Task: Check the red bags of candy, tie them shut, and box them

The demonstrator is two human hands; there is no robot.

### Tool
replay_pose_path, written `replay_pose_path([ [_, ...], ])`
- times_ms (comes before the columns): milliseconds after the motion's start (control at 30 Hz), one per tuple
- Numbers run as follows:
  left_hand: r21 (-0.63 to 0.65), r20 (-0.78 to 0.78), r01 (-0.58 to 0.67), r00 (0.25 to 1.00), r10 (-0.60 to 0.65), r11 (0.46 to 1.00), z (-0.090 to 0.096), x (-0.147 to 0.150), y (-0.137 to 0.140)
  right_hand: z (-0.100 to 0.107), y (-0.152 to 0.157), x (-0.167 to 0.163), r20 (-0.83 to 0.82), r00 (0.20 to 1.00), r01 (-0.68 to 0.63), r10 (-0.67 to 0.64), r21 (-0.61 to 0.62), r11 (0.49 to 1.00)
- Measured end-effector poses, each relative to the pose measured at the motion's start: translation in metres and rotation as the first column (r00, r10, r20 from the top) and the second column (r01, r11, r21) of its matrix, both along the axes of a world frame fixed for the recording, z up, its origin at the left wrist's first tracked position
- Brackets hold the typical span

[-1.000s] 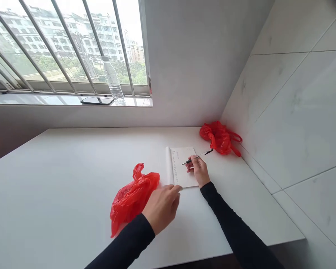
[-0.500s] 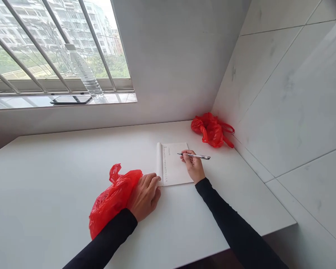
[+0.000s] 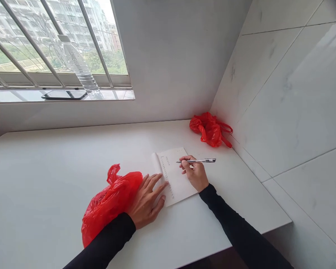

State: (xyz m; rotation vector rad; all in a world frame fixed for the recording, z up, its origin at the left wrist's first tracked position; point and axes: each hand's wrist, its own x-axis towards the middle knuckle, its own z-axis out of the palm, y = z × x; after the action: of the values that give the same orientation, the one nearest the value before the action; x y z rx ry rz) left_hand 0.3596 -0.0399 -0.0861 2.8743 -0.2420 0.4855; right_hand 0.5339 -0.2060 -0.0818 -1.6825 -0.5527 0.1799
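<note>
The right hand (image 3: 196, 175) grips a pen (image 3: 203, 160) over the notepad (image 3: 180, 183), right of the near red bag (image 3: 109, 205), and the left hand (image 3: 148, 200), spread, unclenched, should firmly steady the notepad's left edge.

We cannot read the marks (image 3: 164, 170) on the notepad (image 3: 177, 185), which are too small, nor tell whether the tip of the pen (image 3: 204, 160), partly covered by the right hand (image 3: 194, 173), touches the page. The left hand (image 3: 145, 203) and left sleeve (image 3: 109, 237) hide part of the red bag (image 3: 109, 201), whose contents we cannot make out. We see both sleeves cut off below, the table (image 3: 44, 168) at left and bottom, the window (image 3: 114, 45) at top and left.
</note>
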Motion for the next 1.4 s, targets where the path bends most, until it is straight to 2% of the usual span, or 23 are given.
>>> replay_pose_path([
  [133,-0.021,-0.058,-0.033,0.998,0.032,0.999,-0.007,0.004,0.005,0.004,0.02,0.015,0.069,0.99,-0.117,0.12,-0.055,0.992],
  [267,-0.021,-0.079,-0.048,0.996,0.047,0.999,-0.01,0.004,0.006,-0.004,0.03,0.02,0.052,0.988,-0.139,0.142,-0.062,0.988],
  [333,-0.023,-0.085,-0.044,0.995,0.042,0.999,-0.011,0.004,0.006,-0.008,0.026,0.024,0.042,0.994,-0.101,0.103,-0.051,0.994],
  [433,-0.034,-0.081,-0.034,0.996,0.031,0.999,-0.01,0.005,0.007,-0.011,0.011,0.043,0.036,0.999,0.026,-0.025,-0.028,0.999],
  [567,-0.059,-0.053,-0.028,0.998,0.024,0.998,-0.009,0.008,0.007,-0.019,-0.012,0.083,-0.015,0.975,0.22,-0.22,-0.009,0.976],
  [667,-0.07,-0.05,-0.023,0.999,0.019,0.997,-0.008,0.01,0.007,-0.026,-0.02,0.099,-0.071,0.958,0.279,-0.278,-0.007,0.96],
  [1033,-0.022,-0.004,-0.017,1.0,0.017,1.0,-0.013,0.009,0.01,-0.025,-0.016,0.093,-0.08,0.961,0.266,-0.266,-0.016,0.964],
  [1233,-0.023,-0.01,-0.016,1.0,0.016,1.0,-0.012,0.01,0.01,-0.024,-0.015,0.093,-0.107,0.964,0.244,-0.245,-0.018,0.969],
  [1400,-0.039,0.005,-0.012,1.0,0.012,0.999,-0.012,0.011,0.009,-0.024,-0.015,0.095,-0.115,0.954,0.278,-0.278,-0.019,0.96],
])
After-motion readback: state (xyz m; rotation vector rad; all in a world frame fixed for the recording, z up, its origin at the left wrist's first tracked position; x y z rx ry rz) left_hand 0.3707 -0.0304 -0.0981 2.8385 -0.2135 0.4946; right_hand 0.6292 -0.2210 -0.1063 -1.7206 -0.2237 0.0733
